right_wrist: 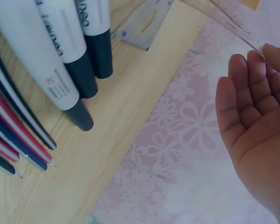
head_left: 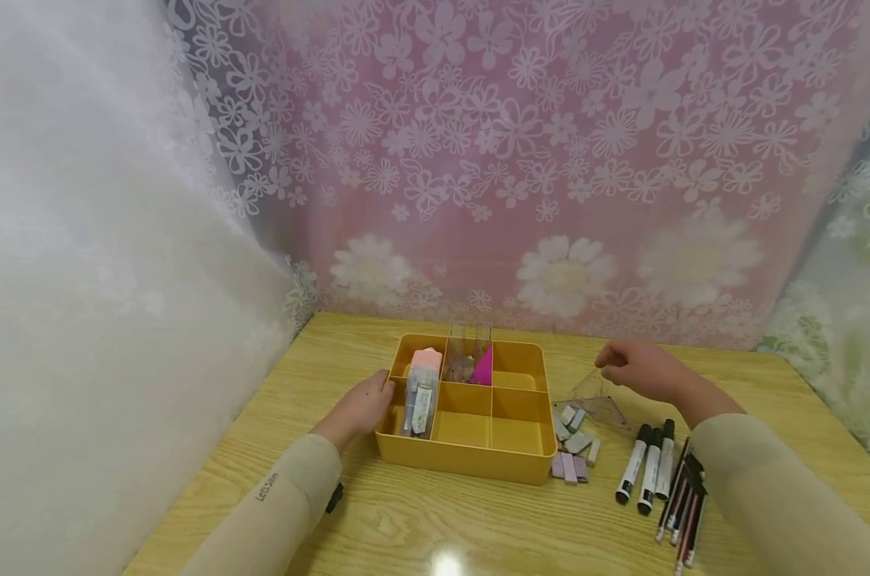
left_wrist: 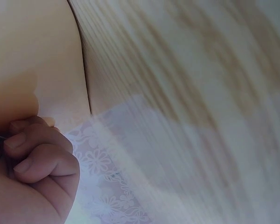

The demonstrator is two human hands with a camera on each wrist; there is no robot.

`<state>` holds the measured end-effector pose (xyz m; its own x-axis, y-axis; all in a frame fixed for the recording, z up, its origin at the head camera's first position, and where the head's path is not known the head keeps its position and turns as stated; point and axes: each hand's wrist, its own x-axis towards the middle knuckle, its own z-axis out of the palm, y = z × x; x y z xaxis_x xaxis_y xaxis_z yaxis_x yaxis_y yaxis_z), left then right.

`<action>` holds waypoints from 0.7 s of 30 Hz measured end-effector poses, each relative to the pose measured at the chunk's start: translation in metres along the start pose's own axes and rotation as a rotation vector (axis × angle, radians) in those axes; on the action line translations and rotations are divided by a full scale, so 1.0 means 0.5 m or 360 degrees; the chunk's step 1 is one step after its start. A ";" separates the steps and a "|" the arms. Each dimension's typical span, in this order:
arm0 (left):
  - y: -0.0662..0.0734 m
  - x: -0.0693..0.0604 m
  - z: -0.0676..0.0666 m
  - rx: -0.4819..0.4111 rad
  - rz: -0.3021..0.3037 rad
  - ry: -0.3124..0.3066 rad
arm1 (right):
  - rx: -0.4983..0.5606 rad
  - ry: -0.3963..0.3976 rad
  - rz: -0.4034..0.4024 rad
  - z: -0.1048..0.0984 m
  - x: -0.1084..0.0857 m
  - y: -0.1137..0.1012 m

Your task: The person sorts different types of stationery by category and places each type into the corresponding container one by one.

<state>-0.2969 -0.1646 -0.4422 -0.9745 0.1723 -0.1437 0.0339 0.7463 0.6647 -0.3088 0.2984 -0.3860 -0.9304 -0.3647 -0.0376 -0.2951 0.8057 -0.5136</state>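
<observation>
A yellow compartment organizer stands on the table, and my left hand grips its left side with curled fingers. Up close in the left wrist view, the curled fingers show beside a tan surface. To the right of the organizer, my right hand pinches a clear set square between thumb and fingertips, raised over the table. Another clear set square lies below it. Inside the organizer are a clear pack with a pink top, clear rulers standing upright, and a magenta piece.
Several grey and white erasers and lilac ones lie against the organizer's right side. White markers with black caps and a bundle of pencils lie near the right forearm. A flowered curtain hangs behind the table.
</observation>
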 end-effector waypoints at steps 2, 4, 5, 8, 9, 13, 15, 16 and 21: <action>-0.001 0.000 -0.001 -0.0008 -0.0007 -0.0002 | 0.0027 0.0036 -0.0009 -0.001 0.000 -0.009; -0.001 0.000 -0.002 -0.0007 -0.0008 0.0000 | 0.0062 0.0060 0.0001 -0.003 0.000 -0.016; -0.001 0.000 -0.002 -0.0006 -0.0004 0.0001 | 0.0087 0.0071 0.0011 -0.004 0.001 -0.021; -0.001 0.000 -0.002 0.0011 0.0007 0.0006 | 0.0140 0.0105 0.0014 -0.007 0.005 -0.037; -0.001 0.000 -0.001 0.0016 0.0010 0.0008 | 0.0144 0.0112 0.0012 -0.009 0.007 -0.043; 0.002 0.000 -0.001 0.0011 0.0017 0.0008 | 0.0185 0.0172 -0.0053 -0.017 0.018 -0.076; 0.003 0.001 0.000 -0.0002 0.0021 0.0010 | 0.0195 0.0204 -0.0086 -0.019 0.026 -0.094; 0.003 0.001 0.000 -0.0010 0.0017 0.0010 | 0.0196 0.0222 -0.0104 -0.020 0.030 -0.104; 0.002 0.003 0.001 -0.0007 0.0019 0.0025 | 0.0145 0.0295 -0.0168 -0.016 0.056 -0.157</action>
<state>-0.2981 -0.1631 -0.4420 -0.9774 0.1708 -0.1243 0.0444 0.7414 0.6696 -0.3135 0.2284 -0.3398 -0.9220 -0.3459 0.1742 -0.3797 0.7193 -0.5817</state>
